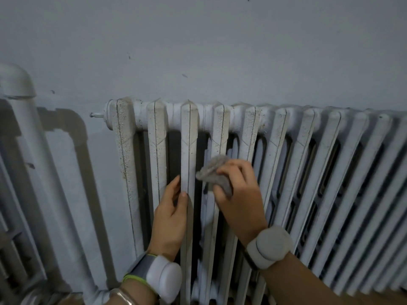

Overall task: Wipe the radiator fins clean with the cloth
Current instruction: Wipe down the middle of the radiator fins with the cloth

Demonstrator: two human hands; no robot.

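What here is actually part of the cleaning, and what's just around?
In use: cloth in the right hand; radiator; left hand bracing a fin.

Just around: painted pipe, wall, two wristbands.

The wall (198, 51) fills the whole upper part of the view, painted a pale bluish grey, flat and matte, with a few small dark marks and chips scattered over it. At the left a thick white-painted pipe (28, 128) runs down along the wall from a rounded elbow (15, 80) near the top, and throws a broad soft shadow (68, 128) on the paint just beside it. The light is dim and even.
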